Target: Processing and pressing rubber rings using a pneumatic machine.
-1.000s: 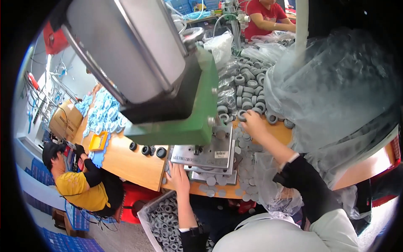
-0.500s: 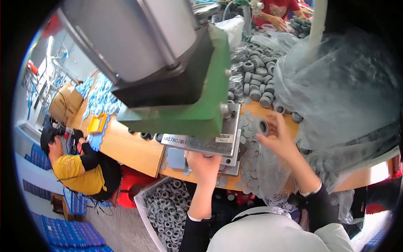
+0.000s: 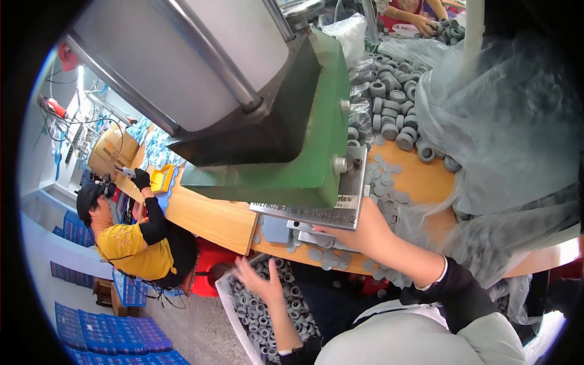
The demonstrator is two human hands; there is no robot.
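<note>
Surface: pale-brown wooden tabletop (image 3: 210, 219), strewn right of the press with flat, round grey discs (image 3: 386, 179). On its far part, a heap of thick, ring-shaped grey wheels (image 3: 395, 97) lies beside a large sheet of clear plastic film (image 3: 499, 121).

Hands well apart. Right hand (image 3: 359, 234) reaches under the flat steel plate (image 3: 304, 213) of the green-framed press (image 3: 267, 181); fingertips mostly hidden — cannot tell whether they grip anything. Left hand (image 3: 260, 283), fingers spread, is above a white-walled bin (image 3: 235, 316) holding many small grey rings (image 3: 298, 304).

Room: at left, a co-worker in a yellow shirt (image 3: 131, 249) sits near a yellow plastic tray (image 3: 161, 178) and a brown cardboard box (image 3: 112, 149). Blue stacks (image 3: 109, 331) stand on speckled grey floor (image 3: 204, 331). Beyond the heap — another co-worker's hands (image 3: 426, 25), at more grey pieces.
</note>
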